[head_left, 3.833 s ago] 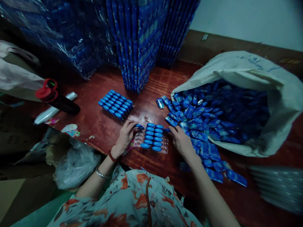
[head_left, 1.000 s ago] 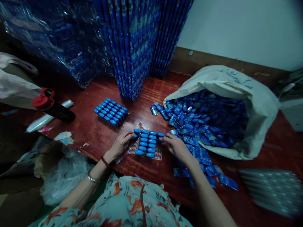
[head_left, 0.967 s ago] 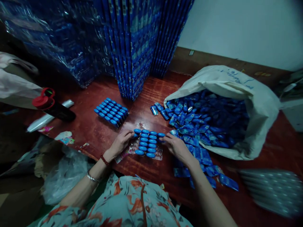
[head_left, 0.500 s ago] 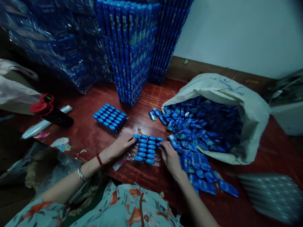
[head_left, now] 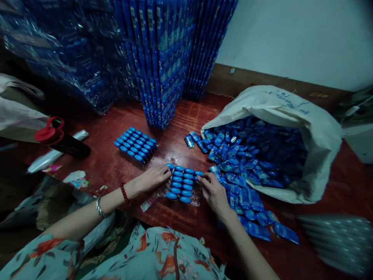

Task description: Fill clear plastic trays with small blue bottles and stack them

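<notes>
Several glossy blue packets (head_left: 176, 179) stand on end in a clear plastic tray (head_left: 196, 199) in front of me, with their oval ends up. They form two middle columns, with more at the far corners. My left hand (head_left: 155, 175) is closed at the far left corner, its fingertips on a blue packet there. At the far right side my right hand (head_left: 214, 193) pinches another blue packet at the columns' edge. The fingers partly hide both packets. Beyond my left hand is a full block of blue packets (head_left: 136, 143).
A white sack (head_left: 317, 116) lies open on the right, spilling loose blue packets (head_left: 233, 167). Tall stacks of wrapped blue packs (head_left: 157, 77) rise at the back. A red-lidded black bottle (head_left: 70, 144) and plastic roll (head_left: 55, 155) are left; clear trays (head_left: 338, 241) are at near right.
The view has shifted slightly. My right hand stays at the right side of the tray, its fingers a little more bent. My left hand remains at the far left corner.
</notes>
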A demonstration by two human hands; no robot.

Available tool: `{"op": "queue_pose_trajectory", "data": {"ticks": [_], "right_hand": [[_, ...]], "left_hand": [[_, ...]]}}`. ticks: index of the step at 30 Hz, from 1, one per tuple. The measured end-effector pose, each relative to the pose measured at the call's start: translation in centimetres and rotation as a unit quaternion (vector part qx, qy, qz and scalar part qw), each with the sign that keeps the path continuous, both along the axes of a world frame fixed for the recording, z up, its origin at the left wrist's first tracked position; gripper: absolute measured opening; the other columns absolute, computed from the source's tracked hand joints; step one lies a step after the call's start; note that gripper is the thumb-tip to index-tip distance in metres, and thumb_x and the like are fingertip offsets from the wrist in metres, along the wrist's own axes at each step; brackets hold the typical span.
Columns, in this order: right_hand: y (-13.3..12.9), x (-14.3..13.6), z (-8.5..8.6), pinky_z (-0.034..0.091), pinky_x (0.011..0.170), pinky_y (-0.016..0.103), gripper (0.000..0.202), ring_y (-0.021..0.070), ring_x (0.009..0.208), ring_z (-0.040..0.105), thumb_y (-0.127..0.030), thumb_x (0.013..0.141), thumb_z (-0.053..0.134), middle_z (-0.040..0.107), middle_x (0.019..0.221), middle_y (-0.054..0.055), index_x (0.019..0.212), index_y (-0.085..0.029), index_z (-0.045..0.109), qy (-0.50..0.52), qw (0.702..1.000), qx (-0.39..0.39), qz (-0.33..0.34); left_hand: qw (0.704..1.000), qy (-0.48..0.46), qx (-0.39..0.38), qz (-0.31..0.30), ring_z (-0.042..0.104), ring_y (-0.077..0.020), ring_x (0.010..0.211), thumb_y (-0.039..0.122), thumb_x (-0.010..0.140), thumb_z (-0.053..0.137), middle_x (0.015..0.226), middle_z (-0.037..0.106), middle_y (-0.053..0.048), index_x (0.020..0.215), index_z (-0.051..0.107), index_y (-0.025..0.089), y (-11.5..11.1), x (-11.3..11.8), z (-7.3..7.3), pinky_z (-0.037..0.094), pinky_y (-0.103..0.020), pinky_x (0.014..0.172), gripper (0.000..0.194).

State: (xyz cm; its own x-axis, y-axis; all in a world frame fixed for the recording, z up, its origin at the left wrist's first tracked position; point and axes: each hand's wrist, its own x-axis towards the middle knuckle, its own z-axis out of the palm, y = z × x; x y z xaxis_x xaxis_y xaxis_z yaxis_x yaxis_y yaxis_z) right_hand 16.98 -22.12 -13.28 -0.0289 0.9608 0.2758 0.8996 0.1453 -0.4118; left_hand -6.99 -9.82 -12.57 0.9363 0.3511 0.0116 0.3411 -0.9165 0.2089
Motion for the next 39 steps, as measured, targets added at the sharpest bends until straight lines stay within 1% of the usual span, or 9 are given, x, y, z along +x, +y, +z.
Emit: {"op": "queue_pose_trajectory", "data": {"ticks": [3, 9, 13, 17, 22, 28, 31, 35, 39], "right_hand": [[-0.3, -0.1, 0.2, 0.049, 0.069, 0.027, 0.027, 0.0165, 0.082, 0.056, -0.025, 0.092, 0.042, 0.058, 0.093, 0.008, 0.106, -0.023, 0.064, 0.01, 1.0, -0.001, 0.005], [2.3, 2.0, 0.9, 0.049, 0.075, 0.03, 0.028, 0.0176, 0.083, 0.059, -0.033, 0.092, 0.042, 0.061, 0.088, 0.007, 0.094, -0.022, 0.068, 0.074, 0.996, 0.022, -0.049], [8.6, 3.0, 1.8, 0.047, 0.079, 0.031, 0.03, 0.0199, 0.088, 0.061, -0.026, 0.092, 0.037, 0.065, 0.094, 0.009, 0.106, -0.02, 0.064, -0.023, 0.991, -0.057, -0.122], [14.6, 1.2, 1.7, 0.047, 0.075, 0.032, 0.035, 0.0248, 0.095, 0.06, -0.013, 0.09, 0.034, 0.063, 0.103, 0.018, 0.117, -0.012, 0.056, -0.111, 0.968, -0.162, -0.153], [16.3, -0.8, 0.5, 0.047, 0.074, 0.037, 0.036, 0.0297, 0.099, 0.059, -0.01, 0.09, 0.032, 0.055, 0.112, 0.031, 0.117, 0.0, 0.053, -0.112, 0.963, -0.176, -0.168], [12.8, 3.0, 1.4, 0.047, 0.079, 0.028, 0.034, 0.0189, 0.091, 0.064, -0.01, 0.081, 0.052, 0.066, 0.108, 0.01, 0.112, -0.018, 0.062, -0.053, 0.978, -0.188, -0.068], [10.7, 5.8, 2.1, 0.047, 0.081, 0.026, 0.033, 0.0169, 0.088, 0.064, -0.014, 0.086, 0.043, 0.068, 0.104, 0.008, 0.112, -0.017, 0.063, -0.035, 0.981, -0.17, -0.085], [9.0, 6.9, 2.6, 0.047, 0.079, 0.026, 0.034, 0.0184, 0.087, 0.065, -0.018, 0.09, 0.038, 0.07, 0.096, 0.009, 0.108, -0.015, 0.065, -0.045, 0.976, -0.17, -0.131], [9.5, 4.1, 2.7, 0.047, 0.078, 0.03, 0.031, 0.0235, 0.094, 0.063, -0.025, 0.09, 0.042, 0.066, 0.103, 0.015, 0.109, -0.014, 0.064, -0.141, 0.95, -0.214, -0.179]], "left_hand": [[0.999, 0.007, 0.043, -0.001, 0.056, -0.0221, 0.092, 0.01, 0.09, 0.037, 0.1, 0.06, -0.013, 0.104, 0.055, 0.011, -1.3, 0.0, -0.5, 0.047, -0.036, 0.081, 0.024], [0.981, -0.143, 0.048, 0.118, 0.052, -0.0215, 0.093, 0.016, 0.09, 0.04, 0.109, 0.057, -0.012, 0.113, 0.059, 0.02, -1.0, -0.5, -0.1, 0.045, -0.035, 0.078, 0.03], [0.971, -0.173, -0.05, 0.157, 0.053, -0.0177, 0.088, 0.022, 0.093, 0.038, 0.096, 0.057, -0.007, 0.102, 0.062, 0.02, 3.7, 4.4, 1.1, 0.045, -0.03, 0.079, 0.026], [0.967, -0.093, -0.12, 0.203, 0.052, -0.0229, 0.099, 0.022, 0.086, 0.051, 0.107, 0.055, -0.013, 0.114, 0.055, 0.013, 9.6, 11.4, 0.8, 0.043, -0.033, 0.085, 0.029], [0.964, -0.066, -0.156, 0.206, 0.054, -0.0261, 0.096, 0.027, 0.071, 0.07, 0.102, 0.057, -0.014, 0.103, 0.058, 0.01, 13.1, 14.9, -1.1, 0.044, -0.033, 0.081, 0.038], [0.954, -0.096, -0.193, 0.209, 0.055, -0.022, 0.087, 0.028, 0.07, 0.068, 0.094, 0.061, -0.009, 0.089, 0.056, 0.012, 12.0, 10.6, -1.8, 0.044, -0.03, 0.076, 0.028], [0.939, -0.139, -0.206, 0.237, 0.056, -0.0193, 0.081, 0.03, 0.081, 0.054, 0.088, 0.061, -0.007, 0.089, 0.054, 0.012, 10.2, 6.9, -0.9, 0.044, -0.029, 0.074, 0.019], [0.879, -0.289, -0.242, 0.292, 0.057, -0.0176, 0.08, 0.035, 0.083, 0.051, 0.086, 0.062, -0.003, 0.092, 0.056, 0.015, 6.2, 1.9, 1.3, 0.045, -0.027, 0.074, 0.023], [0.816, -0.345, -0.278, 0.371, 0.058, -0.0157, 0.074, 0.041, 0.081, 0.055, 0.082, 0.063, -0.001, 0.096, 0.059, 0.016, 0.9, -2.0, 3.3, 0.046, -0.025, 0.069, 0.029]]}}
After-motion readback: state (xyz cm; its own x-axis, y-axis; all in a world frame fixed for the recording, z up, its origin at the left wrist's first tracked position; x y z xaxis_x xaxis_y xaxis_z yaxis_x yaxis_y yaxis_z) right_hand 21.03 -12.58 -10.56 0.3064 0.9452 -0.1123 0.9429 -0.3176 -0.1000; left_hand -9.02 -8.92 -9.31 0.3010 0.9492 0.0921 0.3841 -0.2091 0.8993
